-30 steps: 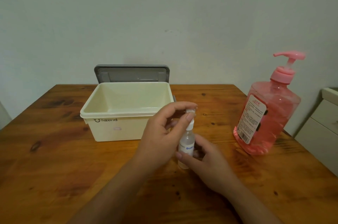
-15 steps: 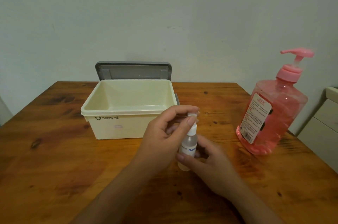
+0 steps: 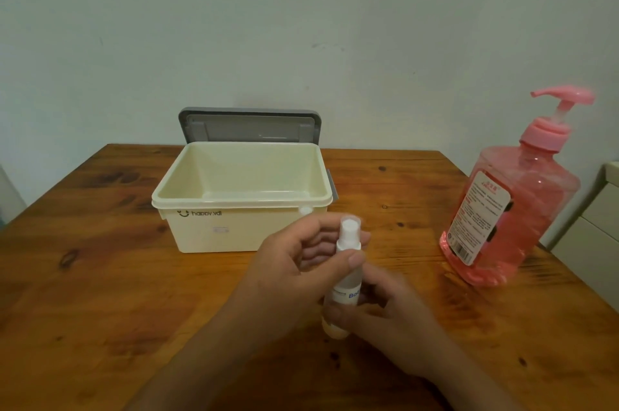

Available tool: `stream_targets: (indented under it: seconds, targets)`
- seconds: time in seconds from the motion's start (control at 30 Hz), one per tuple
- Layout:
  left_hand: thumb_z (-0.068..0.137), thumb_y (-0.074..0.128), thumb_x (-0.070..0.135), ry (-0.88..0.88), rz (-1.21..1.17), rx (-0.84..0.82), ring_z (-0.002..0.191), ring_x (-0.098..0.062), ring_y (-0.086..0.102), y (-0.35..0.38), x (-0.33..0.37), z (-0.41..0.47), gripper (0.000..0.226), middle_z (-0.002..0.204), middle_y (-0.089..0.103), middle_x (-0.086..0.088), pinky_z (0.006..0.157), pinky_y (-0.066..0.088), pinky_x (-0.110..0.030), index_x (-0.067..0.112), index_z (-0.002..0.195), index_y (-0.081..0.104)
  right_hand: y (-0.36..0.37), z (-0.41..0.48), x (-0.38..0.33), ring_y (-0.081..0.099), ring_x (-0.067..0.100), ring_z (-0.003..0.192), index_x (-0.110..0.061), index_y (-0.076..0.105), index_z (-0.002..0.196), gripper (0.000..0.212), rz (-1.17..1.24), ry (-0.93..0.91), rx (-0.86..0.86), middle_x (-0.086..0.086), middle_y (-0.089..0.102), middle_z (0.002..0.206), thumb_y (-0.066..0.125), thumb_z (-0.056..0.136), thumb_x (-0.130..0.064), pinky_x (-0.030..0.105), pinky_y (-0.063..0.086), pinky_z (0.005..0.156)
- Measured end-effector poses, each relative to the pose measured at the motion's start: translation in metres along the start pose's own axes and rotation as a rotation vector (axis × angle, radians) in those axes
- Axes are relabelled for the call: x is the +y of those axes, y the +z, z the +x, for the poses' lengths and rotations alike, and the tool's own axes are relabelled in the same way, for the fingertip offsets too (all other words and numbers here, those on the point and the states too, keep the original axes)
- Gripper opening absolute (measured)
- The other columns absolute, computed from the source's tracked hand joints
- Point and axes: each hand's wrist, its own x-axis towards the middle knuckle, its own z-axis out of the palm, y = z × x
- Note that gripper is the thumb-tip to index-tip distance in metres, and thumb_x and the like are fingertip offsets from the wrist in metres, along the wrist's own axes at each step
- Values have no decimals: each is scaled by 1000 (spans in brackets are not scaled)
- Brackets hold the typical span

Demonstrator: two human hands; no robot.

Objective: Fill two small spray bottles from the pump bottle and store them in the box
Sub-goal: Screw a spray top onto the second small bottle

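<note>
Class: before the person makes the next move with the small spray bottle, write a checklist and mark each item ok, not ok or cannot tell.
1. Grip on the small spray bottle, roughly upright, left hand at the neck and right hand at the base: ok.
2. Tightness of the spray head: cannot tell.
3. Fill level inside it: cannot tell.
4. Access to the box, open with its lid raised behind: ok.
5. Position of the pump bottle, upright on the table, apart from both hands: ok.
</note>
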Motion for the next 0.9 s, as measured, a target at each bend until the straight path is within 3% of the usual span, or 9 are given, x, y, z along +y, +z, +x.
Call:
stream_targets:
  seconds: [0.07, 0.17, 0.3, 0.4, 0.57, 0.67, 0.77, 0.9]
  targets:
    - [79, 76, 36, -5, 60, -8, 104, -12, 69, -3, -4, -1, 32, 107, 73, 8, 86, 58, -29, 33, 111, 69, 1, 1, 2, 70, 13, 92, -32, 70, 106, 30, 16, 1, -14, -4, 74, 101, 76, 81, -16, 22, 53, 77]
    - [79, 69, 44, 3, 143, -4, 104, -11, 65, -7, -5, -3, 33, 105, 67, 12, 88, 58, -32, 37, 111, 70, 1, 0, 3, 70, 16, 93, -23, 69, 114, 35, 31, 6, -33, 2, 74, 103, 76, 81, -13, 24, 55, 78]
    - [79, 72, 33, -33, 101, -36, 98, -10, 69, -12, -3, -6, 37, 102, 72, 9, 82, 58, -26, 32, 116, 66, 1, 0, 3, 70, 15, 93, -17, 69, 112, 32, 14, 26, -53, 1, 74, 102, 76, 82, -8, 22, 53, 78]
    - [81, 68, 32, -37, 143, -42, 100, -12, 70, -14, -3, -7, 32, 103, 74, 7, 87, 59, -33, 29, 114, 65, 1, -1, 2, 70, 14, 92, -16, 69, 110, 30, 1, 28, -64, 0, 74, 100, 76, 82, -7, 22, 53, 78]
    - [87, 67, 27, -38, 155, -56, 103, -7, 69, -12, -1, -10, 29, 107, 73, 11, 87, 58, -29, 31, 115, 65, 2, 0, 0, 70, 16, 95, -21, 69, 113, 34, 6, 35, -74, 1, 74, 104, 75, 83, -6, 27, 56, 83]
    - [74, 75, 35, -50, 126, -27, 99, -12, 70, -9, -4, -8, 34, 104, 71, 9, 83, 60, -34, 34, 107, 67, 3, 0, -2, 70, 12, 95, -40, 71, 106, 42, 16, 41, -72, -5, 74, 103, 75, 82, -5, 24, 55, 83]
    - [70, 78, 34, -36, 132, 24, 96, -19, 69, -6, -7, -7, 28, 102, 66, 6, 81, 61, -39, 36, 96, 69, 2, -1, 0, 70, 12, 96, -27, 70, 110, 37, 10, 61, -76, -5, 74, 104, 77, 81, -5, 24, 55, 83]
    - [73, 70, 37, -39, 140, -20, 99, -10, 69, -10, -3, -9, 36, 103, 71, 10, 84, 59, -31, 36, 108, 65, 2, -1, 0, 70, 15, 98, -20, 68, 114, 36, 25, 55, -88, 1, 74, 106, 76, 82, -5, 27, 55, 84]
